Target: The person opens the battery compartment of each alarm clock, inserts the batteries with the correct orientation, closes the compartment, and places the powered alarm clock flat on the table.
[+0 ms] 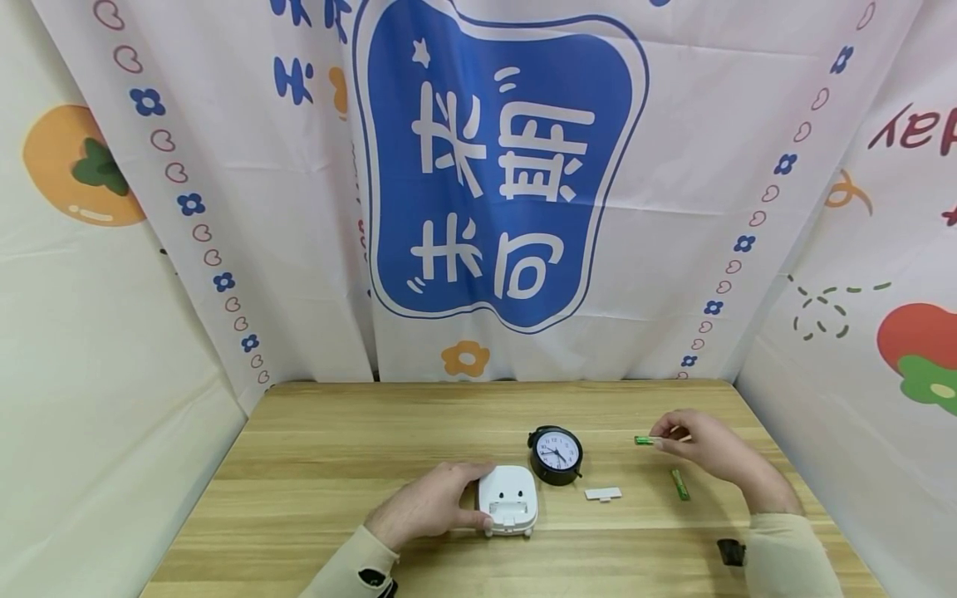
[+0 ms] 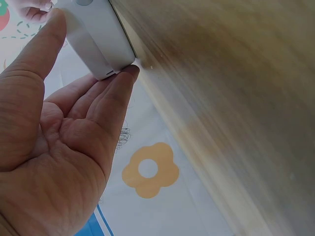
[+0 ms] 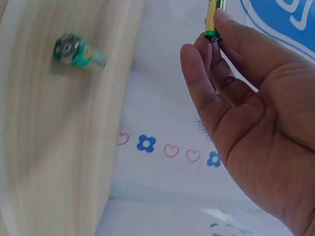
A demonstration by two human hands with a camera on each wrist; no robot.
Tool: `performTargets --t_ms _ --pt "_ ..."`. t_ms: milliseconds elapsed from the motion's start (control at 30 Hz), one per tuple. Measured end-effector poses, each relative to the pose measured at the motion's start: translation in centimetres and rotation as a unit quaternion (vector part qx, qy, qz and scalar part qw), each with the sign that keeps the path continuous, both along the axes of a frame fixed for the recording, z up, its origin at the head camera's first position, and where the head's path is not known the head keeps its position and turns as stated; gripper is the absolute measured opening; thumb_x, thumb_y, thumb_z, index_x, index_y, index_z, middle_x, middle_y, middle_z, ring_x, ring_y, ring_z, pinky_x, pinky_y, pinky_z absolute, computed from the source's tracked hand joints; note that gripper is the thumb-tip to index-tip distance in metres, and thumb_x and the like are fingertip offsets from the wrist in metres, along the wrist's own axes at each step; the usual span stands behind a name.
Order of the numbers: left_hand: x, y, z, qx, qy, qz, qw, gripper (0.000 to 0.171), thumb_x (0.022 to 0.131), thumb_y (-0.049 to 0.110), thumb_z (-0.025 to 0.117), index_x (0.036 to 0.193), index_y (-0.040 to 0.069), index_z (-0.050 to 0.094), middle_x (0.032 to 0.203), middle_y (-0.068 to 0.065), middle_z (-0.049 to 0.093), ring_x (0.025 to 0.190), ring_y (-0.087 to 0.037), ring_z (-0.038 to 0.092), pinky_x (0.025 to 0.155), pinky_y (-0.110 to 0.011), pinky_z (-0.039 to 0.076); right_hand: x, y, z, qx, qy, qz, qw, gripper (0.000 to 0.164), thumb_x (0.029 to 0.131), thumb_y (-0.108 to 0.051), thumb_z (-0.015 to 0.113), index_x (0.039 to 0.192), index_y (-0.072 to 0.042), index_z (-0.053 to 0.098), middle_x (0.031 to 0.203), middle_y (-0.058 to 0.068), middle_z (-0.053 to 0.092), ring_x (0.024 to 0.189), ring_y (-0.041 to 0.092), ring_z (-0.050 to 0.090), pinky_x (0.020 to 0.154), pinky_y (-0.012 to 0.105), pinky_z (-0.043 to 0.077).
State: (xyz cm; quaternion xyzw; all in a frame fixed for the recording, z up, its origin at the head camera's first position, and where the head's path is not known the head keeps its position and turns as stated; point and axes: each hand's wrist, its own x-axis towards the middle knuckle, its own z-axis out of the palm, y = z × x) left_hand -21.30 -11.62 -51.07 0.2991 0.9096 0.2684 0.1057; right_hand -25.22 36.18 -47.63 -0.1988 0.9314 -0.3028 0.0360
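So the left hand [image 1: 441, 498] has a grip on the white box [image 1: 509, 483], thumb on the near side and fingers round the far side, from the box's left edge. The box sits on the wooden table [image 1: 336, 473], a little right of the middle of the head view, with its slot open toward the camera and two dark eye-like dots above it. In the left wrist view you get the thumb on one face and the fingertips at a corner.

The right hand [image 1: 695, 444] is over on the right side, pinching a green battery [image 1: 642, 440] between thumb and fingers, off the table. One end of it pokes out past the fingertips, pointing left toward the clock. The right wrist view cuts it off at the top.

A second battery [image 1: 679, 484] lies on the table below that hand, nearer the person. The black clock [image 1: 557, 456] is just beside the box, on its right and a bit farther back, dial showing. A small white cover [image 1: 602, 494] lies between the clock and the loose battery, its tab pointing at the person.

There's also some black bit [image 1: 731, 551] by the right sleeve [image 1: 788, 552], honestly too small for me to say what. Behind it all hangs a printed white cloth [image 1: 299, 216] with a big blue panel.
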Motion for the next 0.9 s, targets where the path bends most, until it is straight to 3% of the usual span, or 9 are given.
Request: performTargets --t_ms 333,900 --pt "0.0 0.0 0.0 -0.003 0.003 0.0 1.0 0.09 0.092 0.034 0.103 0.165 -0.002 0.063 0.164 -0.018 0.073 0.153 -0.038 0.071 0.133 -0.056 0.058 0.3 -2.5 0.5 0.011 0.003 0.008 1.0 0.004 0.11 -0.017 0.084 0.111 -0.013 0.082 0.112 -0.002 0.081 0.101 0.004 0.073 0.089 0.026 0.069" --pt "0.0 0.0 0.0 -0.001 -0.002 0.001 1.0 0.09 0.093 0.034 0.102 0.165 -0.002 0.062 0.167 -0.018 0.071 0.155 -0.038 0.07 0.133 -0.055 0.058 1.1 -7.6 0.7 0.015 0.028 0.055 0.998 0.005 0.106 -0.01 0.086 0.11 -0.008 0.083 0.107 0.0 0.079 0.096 0.004 0.073 0.084 0.026 0.07"
